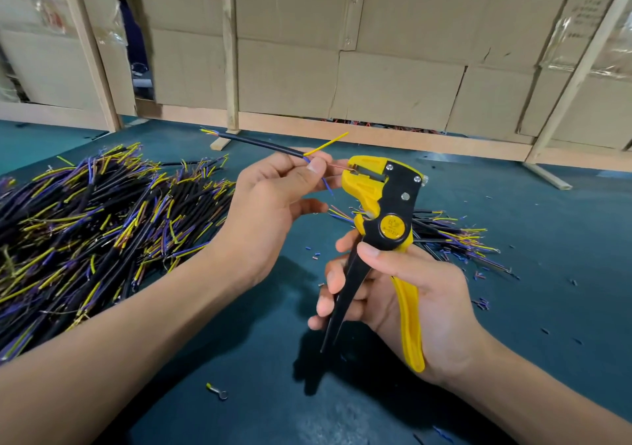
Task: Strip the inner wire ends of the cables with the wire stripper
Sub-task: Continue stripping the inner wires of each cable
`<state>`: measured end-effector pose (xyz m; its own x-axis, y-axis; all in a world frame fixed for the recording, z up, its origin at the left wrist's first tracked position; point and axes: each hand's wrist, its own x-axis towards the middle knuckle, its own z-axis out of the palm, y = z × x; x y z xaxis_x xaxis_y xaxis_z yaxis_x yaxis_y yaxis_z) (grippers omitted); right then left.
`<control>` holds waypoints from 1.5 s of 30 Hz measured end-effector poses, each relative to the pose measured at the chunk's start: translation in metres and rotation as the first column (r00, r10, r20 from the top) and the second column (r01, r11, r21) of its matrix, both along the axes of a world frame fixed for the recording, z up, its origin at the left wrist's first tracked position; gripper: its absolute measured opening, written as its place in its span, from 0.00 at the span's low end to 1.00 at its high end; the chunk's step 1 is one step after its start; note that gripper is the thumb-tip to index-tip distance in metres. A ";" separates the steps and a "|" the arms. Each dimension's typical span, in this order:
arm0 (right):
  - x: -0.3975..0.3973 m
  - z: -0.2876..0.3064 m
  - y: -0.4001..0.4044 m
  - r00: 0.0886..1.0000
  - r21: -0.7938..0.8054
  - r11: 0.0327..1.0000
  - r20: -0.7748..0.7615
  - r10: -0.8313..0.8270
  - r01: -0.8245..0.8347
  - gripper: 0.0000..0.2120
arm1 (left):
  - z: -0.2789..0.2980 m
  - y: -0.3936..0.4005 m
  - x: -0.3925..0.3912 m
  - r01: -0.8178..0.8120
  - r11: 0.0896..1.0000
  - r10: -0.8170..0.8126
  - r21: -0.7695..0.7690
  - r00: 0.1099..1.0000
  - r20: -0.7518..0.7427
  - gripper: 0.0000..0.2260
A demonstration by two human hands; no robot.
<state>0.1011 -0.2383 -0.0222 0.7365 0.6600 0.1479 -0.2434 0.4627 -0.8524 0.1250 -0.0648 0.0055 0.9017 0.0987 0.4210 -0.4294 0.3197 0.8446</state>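
My left hand (273,201) pinches a black cable (260,145) near its cut end, between thumb and fingers. Three inner wires fan out from it: a yellow one (328,142) points up and right, a blue one (326,184) hangs down, and a thin brown one (337,166) runs into the jaws of the wire stripper (379,205). My right hand (393,294) grips the yellow and black stripper by its handles, jaws up. The handles stand apart.
A large heap of black cables (85,225) with yellow and blue ends lies at the left on the teal table (547,205). A smaller pile (451,236) lies behind the stripper. Bits of cut insulation and a ring terminal (217,391) are scattered about. Cardboard panels and wooden posts stand behind.
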 end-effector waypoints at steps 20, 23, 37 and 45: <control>0.002 0.003 0.002 0.993 -0.087 0.992 0.088 -0.085 0.093 0.07 | 0.001 -0.011 -0.007 -0.141 0.988 0.132 0.062 0.983 0.124 0.07; 0.002 0.002 0.002 0.992 -0.085 0.992 0.100 -0.082 0.091 0.07 | 0.000 -0.013 -0.007 -0.157 0.986 0.149 0.064 0.982 0.115 0.06; 0.001 0.010 -0.003 0.959 -0.185 0.942 0.103 -0.265 0.281 0.05 | 0.001 -0.016 -0.010 -0.172 0.983 0.163 0.069 0.979 0.121 0.07; 0.010 0.011 -0.009 0.991 -0.176 0.978 0.090 -0.097 0.112 0.04 | 0.012 -0.008 -0.007 -0.067 0.998 0.066 -0.005 0.994 -0.090 0.10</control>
<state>0.1110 -0.2475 -0.0111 0.7935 0.6011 0.0951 -0.1294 0.3193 -0.9388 0.1178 -0.0726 0.0171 0.9271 0.1626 0.3377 -0.3725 0.3000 0.8782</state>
